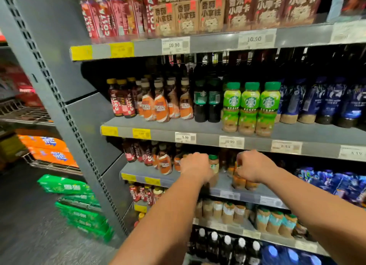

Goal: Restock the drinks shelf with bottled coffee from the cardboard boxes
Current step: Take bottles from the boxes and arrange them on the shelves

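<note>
Coffee bottles (165, 163) stand upright, caps up: left hand (196, 166) grips green-capped bottle (214, 164), right hand (254, 165) grips orange bottle (238, 181).

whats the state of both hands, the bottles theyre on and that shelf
left hand, curled round green-capped bottle
right hand, gripping tops of orange bottles
green-capped bottle, upright, cap on
orange bottles, upright, blurred
shelf, partly stocked, bare patch between hands

I see left hand (195, 166) left of right hand (252, 165), both on bottles (240, 182) on shelf (223, 185). More bottle rows (251, 108) above, below. Packs (79, 205) on floor, far left.
</note>
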{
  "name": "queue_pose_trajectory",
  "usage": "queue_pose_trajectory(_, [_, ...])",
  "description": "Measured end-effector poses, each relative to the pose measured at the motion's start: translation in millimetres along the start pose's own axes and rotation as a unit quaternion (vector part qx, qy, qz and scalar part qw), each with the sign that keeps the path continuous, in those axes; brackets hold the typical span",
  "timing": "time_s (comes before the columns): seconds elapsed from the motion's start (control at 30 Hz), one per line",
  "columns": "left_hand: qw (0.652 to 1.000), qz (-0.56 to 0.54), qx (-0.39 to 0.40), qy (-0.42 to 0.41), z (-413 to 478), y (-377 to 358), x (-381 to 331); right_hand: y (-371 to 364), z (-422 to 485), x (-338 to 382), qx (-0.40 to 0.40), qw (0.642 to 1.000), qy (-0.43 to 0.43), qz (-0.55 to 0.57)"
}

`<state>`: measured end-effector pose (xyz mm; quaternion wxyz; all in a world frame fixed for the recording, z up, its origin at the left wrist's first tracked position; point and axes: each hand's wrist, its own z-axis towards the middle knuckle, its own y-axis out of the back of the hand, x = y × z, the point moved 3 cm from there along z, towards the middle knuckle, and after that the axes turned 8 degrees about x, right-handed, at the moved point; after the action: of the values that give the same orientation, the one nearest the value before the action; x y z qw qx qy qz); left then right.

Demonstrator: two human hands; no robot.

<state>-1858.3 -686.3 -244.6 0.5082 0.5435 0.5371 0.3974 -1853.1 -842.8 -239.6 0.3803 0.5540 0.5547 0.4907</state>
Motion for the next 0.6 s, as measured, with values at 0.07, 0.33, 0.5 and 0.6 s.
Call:
queue_pose_trajectory(0.07, [1.0, 0.014, 0.0, -0.006, -22.7, -6.5, 25.3, -22.4, -11.5, 39.4, 0.034, 0.999, 0.014, -0.021])
queue_pose_trajectory(0.33, [0.998, 0.03, 0.056, -0.019, -108.6, -63.1, 154.1, -130.0, -51.7, 179.5, 0.135, 0.989, 0.028, -0.05])
queue_pose_trajectory(0.5, [0.994, 0.011, 0.108, 0.002, -142.5, -137.5, 219.0, -214.3, -67.3, 250.6, 0.159, 0.984, 0.068, -0.039])
queue_pose_trajectory(0.6, [0.989, 0.013, 0.149, -0.002, -156.7, -188.3, 246.3, -264.7, -74.9, 274.0, 0.208, 0.971, 0.093, -0.072])
